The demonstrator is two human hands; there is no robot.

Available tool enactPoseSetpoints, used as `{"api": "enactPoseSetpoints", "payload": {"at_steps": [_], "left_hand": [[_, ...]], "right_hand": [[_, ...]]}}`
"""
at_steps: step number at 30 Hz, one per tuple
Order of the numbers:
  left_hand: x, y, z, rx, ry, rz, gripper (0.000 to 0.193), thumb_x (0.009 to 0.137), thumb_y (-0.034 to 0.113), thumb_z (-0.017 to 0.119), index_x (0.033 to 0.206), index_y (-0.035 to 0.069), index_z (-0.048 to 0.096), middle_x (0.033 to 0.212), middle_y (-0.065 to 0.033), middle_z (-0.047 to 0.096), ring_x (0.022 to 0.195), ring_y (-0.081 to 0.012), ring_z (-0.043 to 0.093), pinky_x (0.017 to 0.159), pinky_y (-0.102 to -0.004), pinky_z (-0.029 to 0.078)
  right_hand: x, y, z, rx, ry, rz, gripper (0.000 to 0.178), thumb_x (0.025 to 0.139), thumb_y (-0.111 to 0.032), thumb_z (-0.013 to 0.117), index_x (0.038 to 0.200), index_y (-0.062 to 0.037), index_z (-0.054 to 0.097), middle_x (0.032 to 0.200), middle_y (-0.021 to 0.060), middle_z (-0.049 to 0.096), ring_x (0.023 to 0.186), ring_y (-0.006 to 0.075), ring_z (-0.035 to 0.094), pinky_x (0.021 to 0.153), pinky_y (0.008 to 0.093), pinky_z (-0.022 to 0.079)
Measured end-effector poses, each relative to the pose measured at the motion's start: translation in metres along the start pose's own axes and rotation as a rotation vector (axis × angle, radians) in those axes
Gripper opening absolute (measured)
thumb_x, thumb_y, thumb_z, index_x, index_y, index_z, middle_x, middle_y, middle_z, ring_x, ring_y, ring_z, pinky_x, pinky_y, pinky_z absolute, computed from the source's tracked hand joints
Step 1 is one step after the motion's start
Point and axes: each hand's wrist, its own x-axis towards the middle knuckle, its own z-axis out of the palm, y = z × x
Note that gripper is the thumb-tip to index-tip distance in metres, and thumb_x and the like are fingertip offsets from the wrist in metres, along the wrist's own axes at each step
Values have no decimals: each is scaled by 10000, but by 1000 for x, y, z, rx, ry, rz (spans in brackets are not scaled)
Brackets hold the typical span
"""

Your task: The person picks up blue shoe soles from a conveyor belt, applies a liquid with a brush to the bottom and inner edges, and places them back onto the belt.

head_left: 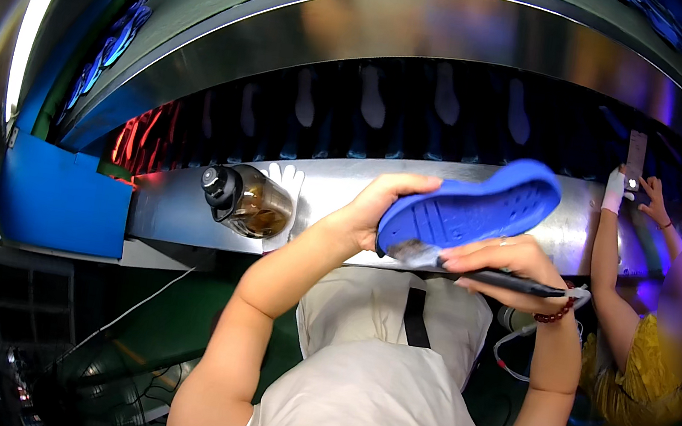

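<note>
A blue moulded shoe sole (479,207), with a raised rim and small holes toward its far right end, is held tilted above the metal bench. My left hand (376,209) grips its near left end, thumb along the upper rim and the other fingers mostly hidden behind. In my right hand (514,269) is a brush (513,281) with a black handle. Its pale bristles touch the inside of the sole at the left end. The fingers of the right hand are closed round the handle and lie close to the sole's lower edge.
A dark-capped bottle (252,203) of brownish liquid stands left on the metal bench (336,182), beside a white glove (289,185). Behind runs a dark conveyor with several pale soles (373,101). At right, a co-worker's gloved hand (614,190) holds a pale sole-shaped piece (635,157).
</note>
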Motion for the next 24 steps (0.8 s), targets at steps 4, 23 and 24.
{"api": "enactPoseSetpoints", "payload": {"at_steps": [4,23,24], "left_hand": [[-9,-2,0,243,-73,-70,491,847,249,480,1235,-42,400,1195,-186,480,1077,-242,501,936,-348,382],[-20,0,-24,274,42,62,544,842,324,476,1263,-5,376,1174,-178,497,1010,-273,540,862,-397,445],[-17,-8,-23,168,133,83,562,837,358,456,1257,-7,373,1173,-195,495,1007,-310,539,846,-463,448]], "right_hand": [[-2,-6,-13,-56,-229,-19,176,710,-33,654,883,-13,630,905,121,641,876,242,616,755,300,493],[-23,19,-28,206,9,398,231,740,-44,624,957,33,612,940,130,636,840,169,616,760,267,493],[-22,18,-20,375,99,377,228,764,-31,585,969,67,598,956,142,625,841,149,601,750,252,491]]}}
